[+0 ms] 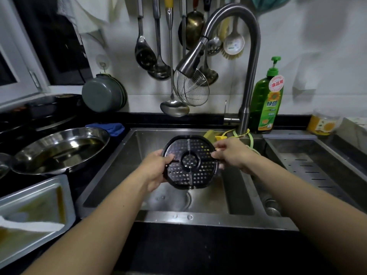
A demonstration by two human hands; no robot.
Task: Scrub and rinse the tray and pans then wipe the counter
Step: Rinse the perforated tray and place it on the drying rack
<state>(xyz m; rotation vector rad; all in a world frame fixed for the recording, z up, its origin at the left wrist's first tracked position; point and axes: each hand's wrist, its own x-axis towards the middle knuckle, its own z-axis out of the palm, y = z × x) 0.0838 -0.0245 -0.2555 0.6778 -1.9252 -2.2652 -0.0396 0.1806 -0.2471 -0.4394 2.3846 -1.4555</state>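
Hands: two, left hand (156, 167) and right hand (231, 153) grip one perforated tray (190, 162) | pans: two

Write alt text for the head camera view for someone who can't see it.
Two hands, left hand and right hand, hold a black perforated round tray over a steel sink beneath the faucet. A steel pan sits on the left counter.

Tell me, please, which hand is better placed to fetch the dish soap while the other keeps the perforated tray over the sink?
Probably the right hand: the dish soap bottle stands on its side, behind the faucet. The left hand already grips the perforated tray.
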